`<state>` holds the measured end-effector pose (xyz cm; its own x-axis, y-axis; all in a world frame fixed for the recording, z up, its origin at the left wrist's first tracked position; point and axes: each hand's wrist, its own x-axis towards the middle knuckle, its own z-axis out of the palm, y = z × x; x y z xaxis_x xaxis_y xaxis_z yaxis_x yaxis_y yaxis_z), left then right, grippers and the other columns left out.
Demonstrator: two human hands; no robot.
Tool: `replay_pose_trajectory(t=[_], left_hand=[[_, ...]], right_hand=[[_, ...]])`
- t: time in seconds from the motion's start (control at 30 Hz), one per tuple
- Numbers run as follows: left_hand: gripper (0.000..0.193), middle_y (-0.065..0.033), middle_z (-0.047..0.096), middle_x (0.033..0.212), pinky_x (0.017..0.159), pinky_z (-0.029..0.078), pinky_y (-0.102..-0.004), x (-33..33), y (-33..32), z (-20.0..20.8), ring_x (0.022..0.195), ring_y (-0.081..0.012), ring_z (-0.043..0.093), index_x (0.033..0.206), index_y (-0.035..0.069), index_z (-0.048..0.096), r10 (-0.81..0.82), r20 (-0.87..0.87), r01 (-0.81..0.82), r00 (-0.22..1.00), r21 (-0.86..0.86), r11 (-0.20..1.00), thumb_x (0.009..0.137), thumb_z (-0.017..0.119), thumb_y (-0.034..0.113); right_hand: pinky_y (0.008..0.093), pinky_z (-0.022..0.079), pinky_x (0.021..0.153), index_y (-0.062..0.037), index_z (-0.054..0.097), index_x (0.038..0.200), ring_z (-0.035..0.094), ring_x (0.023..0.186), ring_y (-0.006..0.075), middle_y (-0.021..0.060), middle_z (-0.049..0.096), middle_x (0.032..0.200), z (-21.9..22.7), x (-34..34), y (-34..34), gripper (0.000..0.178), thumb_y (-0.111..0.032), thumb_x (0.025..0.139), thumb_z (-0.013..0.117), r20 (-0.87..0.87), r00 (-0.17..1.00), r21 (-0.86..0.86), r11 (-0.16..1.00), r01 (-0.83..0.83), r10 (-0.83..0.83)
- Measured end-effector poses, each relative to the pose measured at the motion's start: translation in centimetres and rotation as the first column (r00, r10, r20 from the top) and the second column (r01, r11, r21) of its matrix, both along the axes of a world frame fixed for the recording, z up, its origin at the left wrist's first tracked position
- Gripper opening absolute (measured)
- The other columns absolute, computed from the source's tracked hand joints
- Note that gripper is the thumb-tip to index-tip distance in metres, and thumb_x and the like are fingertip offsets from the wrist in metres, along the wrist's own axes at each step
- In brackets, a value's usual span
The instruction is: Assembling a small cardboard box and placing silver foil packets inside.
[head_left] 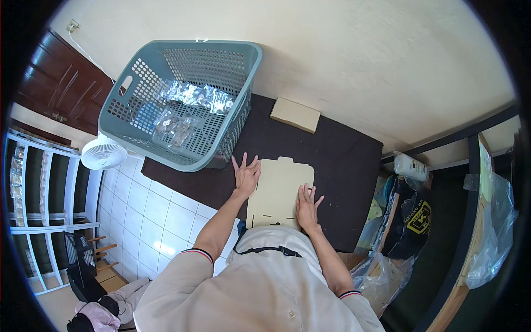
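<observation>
At the far left, a white rack [47, 228] bends with the round edge of the view, and part of it is cut off. Below it sits a pale and pink heap [105, 315]; it is hard to make out what it is. A white fan [104, 154] peeks out beside the big basket [235, 134], which hides some of it. The basket is grey-green and full of holes. Shiny clear bags [191, 94] lie inside, but the glare makes the small things in them hard to see.

Next comes the left hand [247, 176]. Its fingers are spread, and it touches the left edge of the flat tan cardboard [276, 193]. The cardboard lies on the dark table [345, 160], right in front of the person. The shirt [265, 282] hides its near end. The right hand [307, 209] rests on its right edge, fingers a little apart; I can't tell where its thumb is.

A tan box [296, 114] lies farther back, by the wall. At the right, clear plastic [492, 235] hangs on the wooden frame, blurry near the dark rim.
</observation>
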<state>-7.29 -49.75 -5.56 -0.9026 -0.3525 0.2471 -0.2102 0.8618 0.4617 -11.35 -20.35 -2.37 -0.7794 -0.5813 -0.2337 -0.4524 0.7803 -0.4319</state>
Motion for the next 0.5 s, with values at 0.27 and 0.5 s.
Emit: replay_pose_trajectory(t=[0.27,0.5], left_hand=[[0.039,-0.0262,0.061,0.146,0.113,0.035,-0.0592,0.3,2.6,2.0,0.128,-0.045,0.055,0.126,-0.001,0.073,0.228,-0.021,-0.226,0.973,0.071,0.971,0.093,0.07,0.02],[0.087,-0.0264,0.056,0.127,0.104,0.036,-0.0554,8.6,9.7,5.5,0.125,-0.042,0.053,0.144,-0.001,0.043,0.432,0.492,-0.532,0.756,0.079,0.843,0.079,0.088,0.037]], right_hand=[[0.0684,0.031,0.117,0.0004,0.048,0.152,0.043,0.144,0.0513,0.0354,0.041,0.158,1.6,-1.0,-0.3,0.062,-0.012,0.095,0.069,-0.067,0.966,-0.194,0.953,0.233,-0.25],[0.0483,0.054,0.088,0.0007,0.065,0.124,0.07,0.096,0.0379,0.0238,0.072,0.101,1.4,-3.9,-0.6,0.049,-0.01,0.081,0.085,0.189,0.764,-0.384,0.669,0.636,-0.617]])
